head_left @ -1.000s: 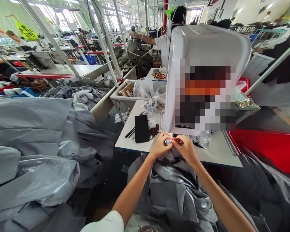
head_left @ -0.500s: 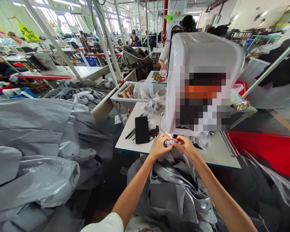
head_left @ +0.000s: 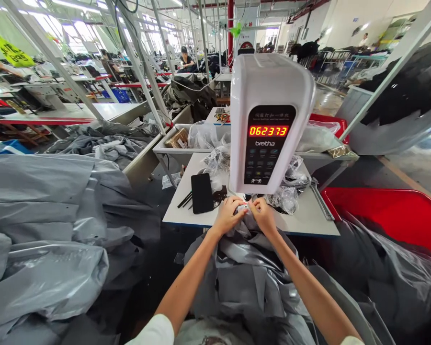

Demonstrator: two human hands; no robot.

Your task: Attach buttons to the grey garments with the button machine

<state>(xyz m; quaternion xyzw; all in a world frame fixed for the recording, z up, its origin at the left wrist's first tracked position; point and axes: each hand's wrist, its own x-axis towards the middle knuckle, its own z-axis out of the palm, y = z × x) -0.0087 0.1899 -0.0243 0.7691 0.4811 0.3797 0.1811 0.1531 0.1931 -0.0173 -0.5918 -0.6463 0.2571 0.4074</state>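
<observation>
I'm watching through the head camera as both bare hands are working just in front of the white bretha control unit (head_left: 271, 120), whose red display is showing 062373. The left hand (head_left: 227, 215) and the right hand (head_left: 264, 216) are meeting at the unit's lower edge, with the fingers (head_left: 254, 206) curling inward and pressing together, pinching a small gathered fold of grey fabric (head_left: 243, 209). Exactly what lies inside that pinch is too small for me to tell. The fabric is hanging from the hands in a heap below the front edge of the white table (head_left: 187, 215) that is carrying the unit. To the unit's left, a black phone (head_left: 202, 193) is lying flat on the table, with thin black sticks (head_left: 185, 200) just beside it. To its right, clear plastic bags (head_left: 286, 199) are bunching on the tabletop, and a red bin (head_left: 384, 215) is sitting farther out. Behind the unit and to its left, a white tray (head_left: 172, 148) is holding a brown packet (head_left: 177, 138), while a large pile of grey garments (head_left: 39, 201) is spreading well to the left.
</observation>
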